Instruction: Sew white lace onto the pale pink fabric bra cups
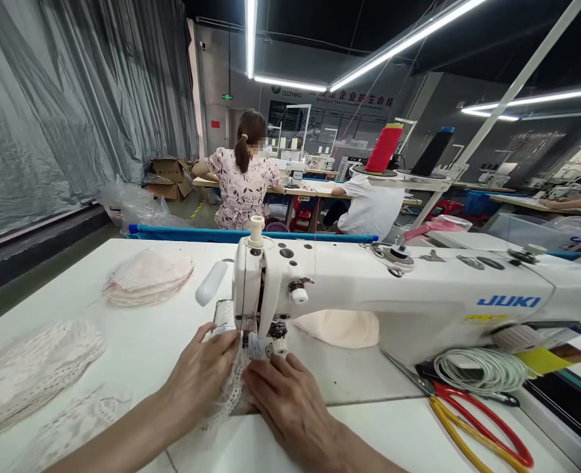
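Note:
White lace fabric (227, 397) with a scalloped eyelet edge lies under the needle end of a white sewing machine (340, 279). My left hand (204, 368) is closed on the lace just left of the presser foot, fingertips close to the needle. On the other side, my right hand (290, 401) has its fingers curled down against the fabric's right edge. Parts of the lace are covered by both hands. Behind the needle, under the machine arm, rests a cream fabric piece (342, 328).
Stacks of cream pieces (147, 279) and lace pieces (34, 371) lie at left, beside a loose lace piece (73, 427). At right are red-and-yellow-handled scissors (468, 420) and a coiled pale cord (482, 370). Thread cones (385, 150) stand behind; co-workers (245, 174) sit beyond.

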`<state>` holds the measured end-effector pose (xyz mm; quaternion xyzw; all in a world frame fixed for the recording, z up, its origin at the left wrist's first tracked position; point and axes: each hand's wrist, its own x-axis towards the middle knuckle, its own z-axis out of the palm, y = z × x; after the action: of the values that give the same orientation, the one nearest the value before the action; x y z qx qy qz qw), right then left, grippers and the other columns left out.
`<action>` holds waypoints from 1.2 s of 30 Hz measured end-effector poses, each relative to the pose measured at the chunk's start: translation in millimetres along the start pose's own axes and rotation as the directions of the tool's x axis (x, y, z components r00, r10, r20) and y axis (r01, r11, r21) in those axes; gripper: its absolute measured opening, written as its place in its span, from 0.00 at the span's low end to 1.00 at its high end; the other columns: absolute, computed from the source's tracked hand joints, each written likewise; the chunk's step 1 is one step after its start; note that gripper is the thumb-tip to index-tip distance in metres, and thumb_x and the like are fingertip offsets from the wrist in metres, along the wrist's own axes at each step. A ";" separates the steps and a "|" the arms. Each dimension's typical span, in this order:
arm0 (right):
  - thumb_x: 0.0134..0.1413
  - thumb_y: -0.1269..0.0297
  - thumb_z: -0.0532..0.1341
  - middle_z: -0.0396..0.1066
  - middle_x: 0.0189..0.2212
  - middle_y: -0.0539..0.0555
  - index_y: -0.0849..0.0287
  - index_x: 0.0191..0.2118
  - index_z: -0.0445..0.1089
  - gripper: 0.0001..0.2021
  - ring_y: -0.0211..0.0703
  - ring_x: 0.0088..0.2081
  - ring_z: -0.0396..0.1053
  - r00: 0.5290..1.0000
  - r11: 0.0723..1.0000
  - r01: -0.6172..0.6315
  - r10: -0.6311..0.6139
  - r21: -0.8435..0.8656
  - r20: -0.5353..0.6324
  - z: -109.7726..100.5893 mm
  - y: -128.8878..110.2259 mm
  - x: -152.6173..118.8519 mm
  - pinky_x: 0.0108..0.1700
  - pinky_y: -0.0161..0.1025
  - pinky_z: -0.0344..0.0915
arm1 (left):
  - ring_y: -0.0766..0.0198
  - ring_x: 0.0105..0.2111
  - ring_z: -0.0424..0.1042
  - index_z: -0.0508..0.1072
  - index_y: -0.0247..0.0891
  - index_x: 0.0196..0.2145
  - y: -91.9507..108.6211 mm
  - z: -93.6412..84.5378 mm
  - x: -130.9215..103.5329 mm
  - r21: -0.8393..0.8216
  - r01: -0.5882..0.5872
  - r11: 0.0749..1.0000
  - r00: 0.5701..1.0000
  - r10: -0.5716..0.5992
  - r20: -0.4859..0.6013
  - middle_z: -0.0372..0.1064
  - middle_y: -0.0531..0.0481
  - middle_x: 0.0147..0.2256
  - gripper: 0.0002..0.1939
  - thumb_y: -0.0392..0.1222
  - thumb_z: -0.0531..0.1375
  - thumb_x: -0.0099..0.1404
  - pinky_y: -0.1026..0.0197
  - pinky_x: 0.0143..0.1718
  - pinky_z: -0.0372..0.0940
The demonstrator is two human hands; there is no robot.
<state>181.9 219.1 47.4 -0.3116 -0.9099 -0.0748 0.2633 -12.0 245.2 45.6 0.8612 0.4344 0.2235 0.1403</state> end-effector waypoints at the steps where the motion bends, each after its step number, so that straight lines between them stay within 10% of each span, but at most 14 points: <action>1: 0.60 0.73 0.52 0.70 0.32 0.54 0.62 0.40 0.68 0.08 0.42 0.30 0.62 1.000 1.000 -0.009 0.009 0.001 0.004 0.2 1.2 0.5 0.30 0.39 0.55 | 0.57 0.43 0.69 0.68 0.37 0.47 -2.5 0.7 2.8 0.006 -0.015 1.000 1.000 0.015 0.012 0.66 0.46 0.48 0.14 0.45 0.56 0.67 0.51 0.43 0.67; 13: 0.61 0.67 0.54 0.72 0.37 0.55 0.61 0.42 0.68 0.08 0.43 0.32 0.63 0.994 0.994 -0.106 0.105 0.035 0.032 1.0 3.7 -0.4 0.35 0.42 0.57 | 0.57 0.30 0.71 0.70 0.41 0.32 3.1 -5.0 16.1 0.274 -0.079 0.959 0.997 0.071 0.040 0.71 0.51 0.28 0.14 0.26 0.52 0.53 0.47 0.51 0.54; 27: 0.60 0.70 0.54 0.70 0.34 0.54 0.61 0.41 0.67 0.07 0.43 0.32 0.62 0.997 0.994 -0.069 0.067 0.081 0.026 -2.0 3.7 -4.1 0.33 0.40 0.56 | 0.63 0.33 0.70 0.68 0.40 0.35 21.2 2.9 -3.8 0.433 -0.191 0.881 0.935 0.297 -0.191 0.73 0.53 0.32 0.13 0.27 0.49 0.57 0.55 0.49 0.48; 36: 0.58 0.72 0.55 0.69 0.34 0.53 0.59 0.39 0.67 0.06 0.42 0.33 0.61 0.996 0.995 -0.070 0.066 0.067 0.051 -0.9 3.5 -8.3 0.33 0.40 0.55 | 0.64 0.34 0.69 0.69 0.40 0.35 14.5 19.2 -19.0 0.491 -0.185 0.851 0.959 0.266 -0.100 0.72 0.53 0.34 0.14 0.26 0.49 0.61 0.56 0.47 0.48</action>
<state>190.0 217.2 43.8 -0.3350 -0.9070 -0.0269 0.2537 -2.2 220.3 30.4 0.8928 0.3817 0.1946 -0.1391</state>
